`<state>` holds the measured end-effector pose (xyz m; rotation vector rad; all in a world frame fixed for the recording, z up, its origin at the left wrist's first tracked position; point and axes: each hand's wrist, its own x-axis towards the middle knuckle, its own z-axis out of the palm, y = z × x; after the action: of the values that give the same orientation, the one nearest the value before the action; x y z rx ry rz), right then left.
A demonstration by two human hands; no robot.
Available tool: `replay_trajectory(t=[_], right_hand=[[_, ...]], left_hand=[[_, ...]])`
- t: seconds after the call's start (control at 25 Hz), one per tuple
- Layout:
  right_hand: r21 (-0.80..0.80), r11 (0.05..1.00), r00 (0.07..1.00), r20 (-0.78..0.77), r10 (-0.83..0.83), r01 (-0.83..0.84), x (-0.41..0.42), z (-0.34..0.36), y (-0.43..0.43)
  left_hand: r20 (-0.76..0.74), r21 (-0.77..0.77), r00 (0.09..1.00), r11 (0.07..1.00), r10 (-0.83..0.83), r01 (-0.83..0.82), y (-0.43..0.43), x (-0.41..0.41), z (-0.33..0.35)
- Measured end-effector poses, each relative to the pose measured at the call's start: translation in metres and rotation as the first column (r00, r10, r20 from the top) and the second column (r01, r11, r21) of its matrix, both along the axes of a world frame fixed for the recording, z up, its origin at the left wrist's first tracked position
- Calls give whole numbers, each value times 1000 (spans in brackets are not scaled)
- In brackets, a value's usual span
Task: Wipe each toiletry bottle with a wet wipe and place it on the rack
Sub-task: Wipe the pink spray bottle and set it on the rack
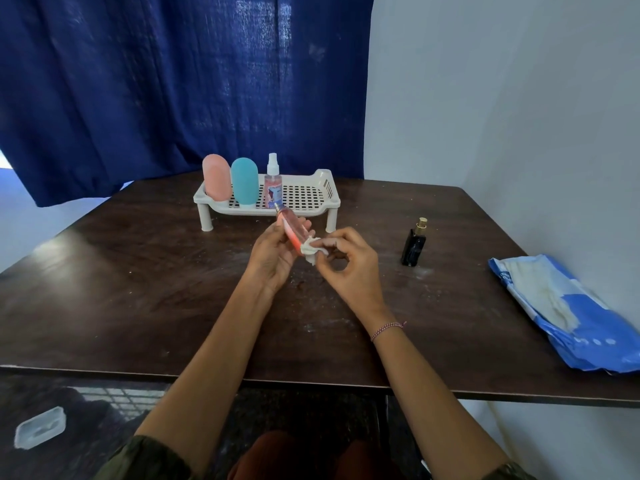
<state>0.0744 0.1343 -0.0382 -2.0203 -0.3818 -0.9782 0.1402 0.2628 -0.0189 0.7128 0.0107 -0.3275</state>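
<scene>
Mid-wipe on bottle four. Left hand (273,252) grips a slim pink bottle (292,230), tilted, mid-frame just in front of the rack (325,188). Right hand (343,258) pinches a crumpled wet wipe (310,249) against the bottle's lower end. Done, by the look of it: peach bottle (217,177), teal bottle (245,180) and pink spray bottle (272,185) stand on the rack's left half. Left: black perfume bottle (414,245) stands on the bench (138,271), right of centre. Wipes pack (568,313) lies at the right edge.
</scene>
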Motion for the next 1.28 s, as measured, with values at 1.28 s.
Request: replay_trajectory(t=[1.28], right_hand=[[-112, 990, 994, -78, 81, -89, -1, -2, -2]], left_hand=[[145, 351, 928, 895, -342, 275, -2, -2, -7]])
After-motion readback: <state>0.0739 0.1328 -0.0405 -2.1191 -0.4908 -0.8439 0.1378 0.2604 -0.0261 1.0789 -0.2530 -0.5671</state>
